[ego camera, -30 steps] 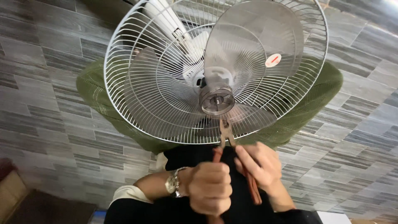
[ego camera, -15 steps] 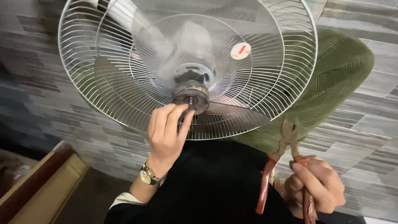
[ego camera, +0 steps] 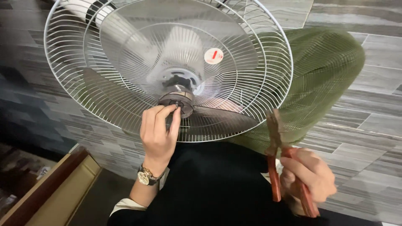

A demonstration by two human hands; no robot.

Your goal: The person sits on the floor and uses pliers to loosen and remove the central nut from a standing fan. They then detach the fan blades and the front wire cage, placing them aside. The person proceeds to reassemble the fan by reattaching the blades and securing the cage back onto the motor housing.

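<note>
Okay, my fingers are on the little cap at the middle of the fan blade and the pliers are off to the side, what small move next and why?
Probably twist the hub cap by hand. The left hand already pinches it with its fingertips, while the right hand holds the pliers clear of the wire guard. Nothing blocks the cap, so finger turning looks simplest.

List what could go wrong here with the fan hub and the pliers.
1. The left hand pinches the small hub cap with fingertips only, reaching through the wire guard; the cap could slip, or fingers snag on the wires.
2. The right hand holds the red-handled pliers nose up near the guard; they might knock it.
3. The translucent blades turn freely and could shift under the twisting.
</note>
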